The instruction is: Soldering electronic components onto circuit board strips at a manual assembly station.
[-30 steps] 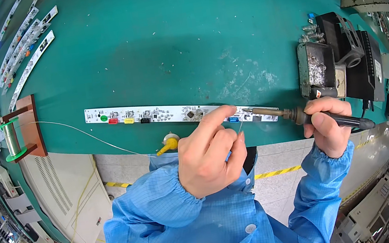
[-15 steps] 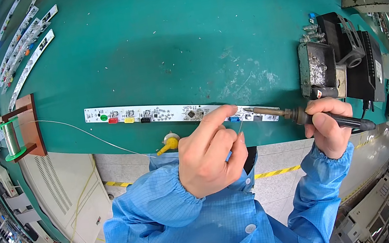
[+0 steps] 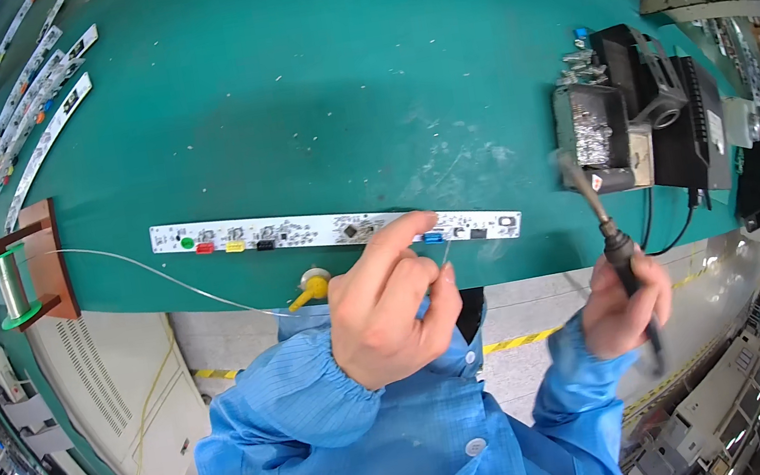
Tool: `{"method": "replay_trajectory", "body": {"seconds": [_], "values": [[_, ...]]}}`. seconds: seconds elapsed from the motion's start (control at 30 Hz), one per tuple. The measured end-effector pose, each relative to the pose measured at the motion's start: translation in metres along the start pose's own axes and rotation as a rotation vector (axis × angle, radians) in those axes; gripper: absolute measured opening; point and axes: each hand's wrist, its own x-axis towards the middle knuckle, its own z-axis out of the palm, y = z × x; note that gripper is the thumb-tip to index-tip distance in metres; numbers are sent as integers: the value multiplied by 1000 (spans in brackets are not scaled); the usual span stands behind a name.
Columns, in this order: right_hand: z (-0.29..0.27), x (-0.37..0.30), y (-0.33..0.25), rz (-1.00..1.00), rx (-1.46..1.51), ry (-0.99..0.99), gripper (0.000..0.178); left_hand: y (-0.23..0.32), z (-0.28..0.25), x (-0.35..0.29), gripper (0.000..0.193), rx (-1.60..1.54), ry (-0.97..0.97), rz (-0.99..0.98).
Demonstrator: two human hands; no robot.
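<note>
A long white circuit board (image 3: 315, 229) lies on the green bench near its front edge, with green, red, yellow, black and blue parts along it. My left hand (image 3: 391, 310) is closed at the board's right half, index fingertip on or just over the board. Between its thumb and fingers is thin solder wire (image 3: 159, 269), whose short end sticks out near the blue part. My right hand (image 3: 619, 312) grips a soldering iron (image 3: 620, 251) off the board's right end. The iron points up, its blurred tip beside a metal tray (image 3: 621, 138) of bright scraps.
At the left, a solder spool (image 3: 11, 288) sits on a brown stand (image 3: 50, 262). More white boards (image 3: 46, 140) lie at the upper left. A black iron holder (image 3: 646, 80) adjoins the tray. A yellow knob-like piece (image 3: 311, 290) sits at the bench's front edge.
My right hand has drawn the soldering iron off the board and swung its tip up and right toward the metal tray. The left hand keeps its place at the board. The view has shifted slightly.
</note>
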Motion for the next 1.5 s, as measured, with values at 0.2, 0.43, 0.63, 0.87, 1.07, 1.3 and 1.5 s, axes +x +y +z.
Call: {"method": "replay_trajectory", "body": {"seconds": [0.2, 0.43, 0.63, 0.87, 1.07, 1.3, 1.5], "values": [[4, -33, 27, -85, -670, 81, 59, -2, -2, -1, 17, -22, 0, 9], [5, -33, 37, -152, -617, 12, 56, 4, -11, -4, 22, 37, 6, 25], [17, -28, 26, -253, -585, 94, 44, 15, -70, -12, 28, 136, 90, 162], [55, -13, 32, -205, -607, -132, 41, -31, -183, -1, 22, 634, 195, 52], [60, -12, 34, -176, -577, -134, 45, -50, -187, 10, 27, 709, 8, -48], [56, -19, 29, -297, -543, 4, 50, -51, -188, 3, 27, 316, 139, -15], [66, -9, 27, -440, -475, -52, 59, -57, -207, 7, 22, -330, 64, -321]]}}
